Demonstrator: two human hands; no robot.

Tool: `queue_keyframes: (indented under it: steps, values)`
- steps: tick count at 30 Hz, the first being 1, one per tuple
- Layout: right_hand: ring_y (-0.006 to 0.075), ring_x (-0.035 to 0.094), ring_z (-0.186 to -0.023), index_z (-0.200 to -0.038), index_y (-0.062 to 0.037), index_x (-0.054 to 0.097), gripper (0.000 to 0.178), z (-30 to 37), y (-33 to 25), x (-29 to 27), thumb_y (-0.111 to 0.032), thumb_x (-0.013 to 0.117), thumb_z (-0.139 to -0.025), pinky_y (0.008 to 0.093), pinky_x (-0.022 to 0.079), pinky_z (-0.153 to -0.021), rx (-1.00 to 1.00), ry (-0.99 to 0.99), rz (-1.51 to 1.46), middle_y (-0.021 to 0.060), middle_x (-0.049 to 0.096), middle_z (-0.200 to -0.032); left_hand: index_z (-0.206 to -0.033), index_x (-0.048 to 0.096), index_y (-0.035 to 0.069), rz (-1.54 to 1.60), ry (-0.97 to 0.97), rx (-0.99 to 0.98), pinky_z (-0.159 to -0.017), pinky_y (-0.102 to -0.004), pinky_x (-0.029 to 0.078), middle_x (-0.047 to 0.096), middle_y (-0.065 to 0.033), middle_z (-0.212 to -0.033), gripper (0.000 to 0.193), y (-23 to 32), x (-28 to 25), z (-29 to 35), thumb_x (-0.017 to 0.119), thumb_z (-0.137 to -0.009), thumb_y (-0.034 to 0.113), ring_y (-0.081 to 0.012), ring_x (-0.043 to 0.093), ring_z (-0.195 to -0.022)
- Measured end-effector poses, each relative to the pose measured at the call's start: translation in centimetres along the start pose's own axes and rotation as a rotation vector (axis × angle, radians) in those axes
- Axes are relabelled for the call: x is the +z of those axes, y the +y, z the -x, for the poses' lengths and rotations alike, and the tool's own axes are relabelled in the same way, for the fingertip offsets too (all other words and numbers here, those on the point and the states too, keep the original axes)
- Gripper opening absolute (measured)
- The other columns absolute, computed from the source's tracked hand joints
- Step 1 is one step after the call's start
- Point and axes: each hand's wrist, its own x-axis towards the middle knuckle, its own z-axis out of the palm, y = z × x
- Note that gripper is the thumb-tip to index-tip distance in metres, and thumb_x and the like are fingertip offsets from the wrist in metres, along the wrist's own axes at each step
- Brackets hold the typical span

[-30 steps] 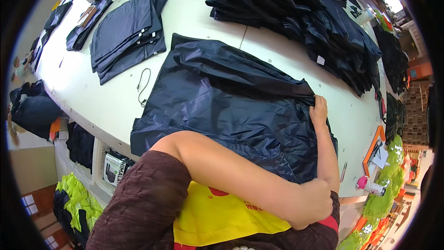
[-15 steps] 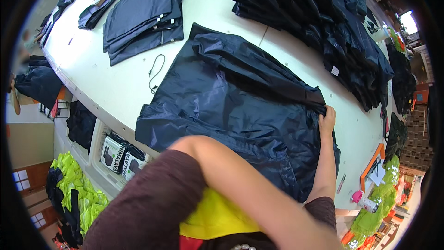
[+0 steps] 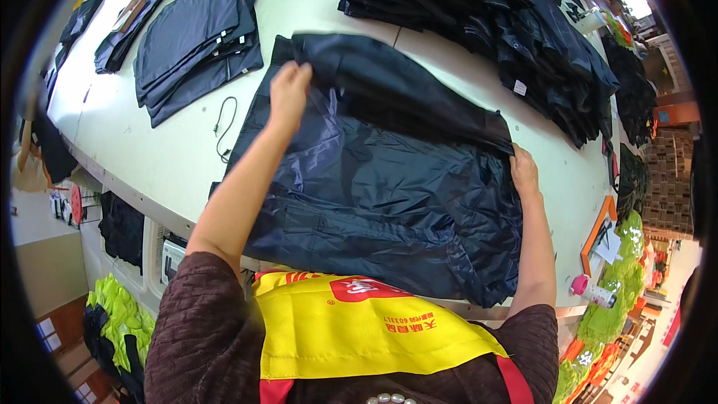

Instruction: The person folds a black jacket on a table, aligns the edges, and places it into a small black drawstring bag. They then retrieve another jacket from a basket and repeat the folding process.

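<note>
The dark garment point(image 3: 389, 187) lies across the frame's centre on the white table point(image 3: 176, 153), its upper fold point(image 3: 404, 78) pinched at the left end by the left hand point(image 3: 289, 95) and at the right end by the right hand point(image 3: 525, 173), seemingly to keep that layer extended.

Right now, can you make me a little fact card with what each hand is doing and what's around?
Left hand: seems to pinch the dark garment near its upper left
Right hand: grips its right edge
Garment: spread out, wrinkled
Far left: folded dark pile
Far right: bigger dark heap
Beside garment, left: thin cord
Apron: yellow, red straps
</note>
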Motion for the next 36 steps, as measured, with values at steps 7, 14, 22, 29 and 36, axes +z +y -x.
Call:
queue_keyframes:
  steps: [7, 14, 22, 29, 36]
  values:
    - [0.0331, 0.054, -0.107, -0.123, 0.0024, 0.05, 0.054, 0.4, 0.1, -1.7, 0.008, 0.052, -0.069, 0.0402, 0.045, -0.089, -0.256, 0.091, 0.2, 0.0183, 0.058, -0.115, -0.096, 0.059, -0.001, -1.106, -0.314, 0.657, -0.086, -0.0431, 0.044, 0.06, -0.0212, -0.099, 0.034, 8.4, -1.0, -13.5, 0.043, -0.089, 0.029, -0.0414, 0.054, -0.096]
    - [0.0294, 0.052, -0.111, -0.121, 0.0034, 0.051, 0.047, 1.6, -1.3, -1.9, 0.004, 0.054, -0.074, 0.0356, 0.043, -0.088, -0.213, 0.262, 0.341, 0.0171, 0.056, -0.12, -0.095, 0.063, 0.002, -0.444, -0.287, 0.003, -0.06, -0.0245, 0.049, 0.059, -0.0021, -0.075, 0.03, 12.5, -1.5, -11.7, 0.059, -0.088, 0.032, -0.0109, 0.057, -0.063]
    - [0.0354, 0.035, -0.128, -0.129, 0.0025, 0.043, 0.052, 0.6, -7.6, -3.0, -0.01, 0.05, -0.08, 0.0457, 0.026, -0.106, 0.02, -0.066, 0.157, 0.0233, 0.038, -0.137, -0.133, 0.029, 0.0, 0.331, 0.004, 0.083, -0.081, -0.0296, 0.049, 0.052, -0.012, -0.113, 0.059, 1.9, -1.9, -3.5, 0.059, -0.09, 0.025, -0.0192, 0.057, -0.094]
    - [0.0392, 0.021, -0.135, -0.143, -0.0145, 0.028, 0.07, -5.0, -12.4, 0.5, -0.05, 0.051, -0.087, 0.0602, 0.023, -0.103, -0.019, 0.071, 0.157, 0.0158, 0.02, -0.149, -0.07, 0.053, 0.0, -0.09, 0.335, 0.331, -0.058, -0.0284, 0.035, 0.045, 0.0014, -0.065, 0.032, -2.3, 1.1, -2.2, 0.058, -0.091, 0.024, -0.0096, 0.039, -0.065]
    - [0.0383, 0.015, -0.138, -0.146, -0.0129, 0.016, 0.1, -5.4, -10.8, 1.6, -0.067, 0.057, -0.073, 0.0642, 0.019, -0.103, 0.254, -0.285, 0.113, 0.0184, 0.017, -0.15, -0.084, 0.061, -0.004, -0.732, -0.109, 0.219, -0.066, -0.0295, 0.042, 0.056, -0.0194, -0.07, 0.042, -4.5, -8.1, -3.4, 0.052, -0.091, 0.036, -0.016, 0.055, -0.069]
